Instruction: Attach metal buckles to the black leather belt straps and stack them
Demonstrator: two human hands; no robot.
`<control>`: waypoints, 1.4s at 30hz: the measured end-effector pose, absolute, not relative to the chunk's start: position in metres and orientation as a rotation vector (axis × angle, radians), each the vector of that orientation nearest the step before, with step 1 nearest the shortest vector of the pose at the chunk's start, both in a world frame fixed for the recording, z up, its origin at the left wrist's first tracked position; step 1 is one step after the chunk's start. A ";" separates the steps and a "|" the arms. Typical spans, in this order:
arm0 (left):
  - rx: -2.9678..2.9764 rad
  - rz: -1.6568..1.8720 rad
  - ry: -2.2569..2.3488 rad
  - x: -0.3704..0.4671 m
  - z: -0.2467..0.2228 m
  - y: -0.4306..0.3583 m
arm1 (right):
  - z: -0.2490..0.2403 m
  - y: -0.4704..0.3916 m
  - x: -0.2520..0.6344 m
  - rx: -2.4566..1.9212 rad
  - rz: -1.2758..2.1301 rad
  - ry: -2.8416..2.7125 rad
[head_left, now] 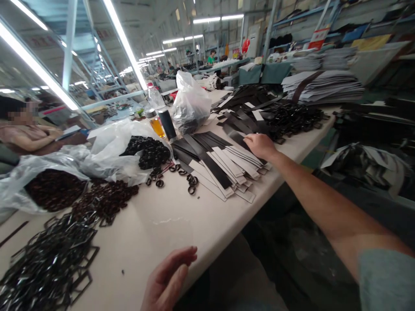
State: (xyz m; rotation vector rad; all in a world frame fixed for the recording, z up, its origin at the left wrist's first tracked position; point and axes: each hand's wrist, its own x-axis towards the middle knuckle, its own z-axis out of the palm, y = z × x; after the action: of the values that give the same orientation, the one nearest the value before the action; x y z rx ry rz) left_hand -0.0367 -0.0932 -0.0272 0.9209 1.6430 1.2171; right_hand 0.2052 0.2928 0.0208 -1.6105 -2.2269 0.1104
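Left hand (pixel 170 278): free, thumb and fingers loosely parted, over the near edge of the tabletop (pixel 168 229). Fanned strips (pixel 215 170) lie along that edge, farther right. Right hand (pixel 262 146), just beyond, pinches a dark strip (pixel 237 137); its blurred far end seemingly overlaps the strip pile (pixel 248 101). Grey sheets (pixel 327 88) are stacked towards the right-hand far corner.

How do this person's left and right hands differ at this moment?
The right hand appears closed on a dark strip; the left hand is loosely open, with nothing visible in it.
The right hand reaches far out among the strips, while the left hand is close in, by the near edge of the table.
Both are bare.
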 end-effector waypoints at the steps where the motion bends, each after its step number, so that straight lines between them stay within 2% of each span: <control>1: 0.945 1.199 1.601 -0.037 -0.024 -0.088 | 0.027 0.279 0.202 -1.532 0.095 -2.203; 7: 1.029 1.281 1.175 -0.025 -0.006 -0.039 | 0.047 0.152 0.181 -0.784 0.186 -2.017; 12: 0.820 1.661 0.850 -0.023 0.023 -0.013 | 0.020 0.074 0.175 -0.443 0.613 -2.161; 16: 0.572 1.818 1.073 -0.052 0.030 -0.019 | -0.005 0.067 0.190 -0.421 0.988 -2.295; 21: 0.588 1.912 1.466 -0.088 0.007 -0.048 | -0.011 0.086 0.225 -0.556 1.264 -2.446; 24: 0.597 1.816 1.562 -0.086 -0.003 -0.059 | -0.010 0.095 0.234 -0.633 1.211 -2.509; 27: 0.473 1.784 1.493 -0.067 -0.009 -0.061 | -0.011 0.089 0.220 -0.731 0.980 -2.426; 30: 0.400 1.674 1.428 -0.038 -0.014 -0.058 | -0.012 0.067 0.184 -0.650 0.807 -2.294; 36: 0.389 1.621 1.277 -0.010 -0.021 -0.054 | -0.022 0.034 0.124 -0.516 0.784 -2.147; 42: 0.358 1.553 1.334 -0.031 -0.017 -0.058 | -0.028 0.042 0.130 -0.533 0.991 -2.150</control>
State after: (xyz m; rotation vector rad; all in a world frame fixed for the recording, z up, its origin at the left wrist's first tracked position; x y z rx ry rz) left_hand -0.0307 -0.0585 -0.0170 0.3583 1.3344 1.5532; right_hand 0.1305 0.0415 -0.0278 -0.5331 -2.1499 0.9915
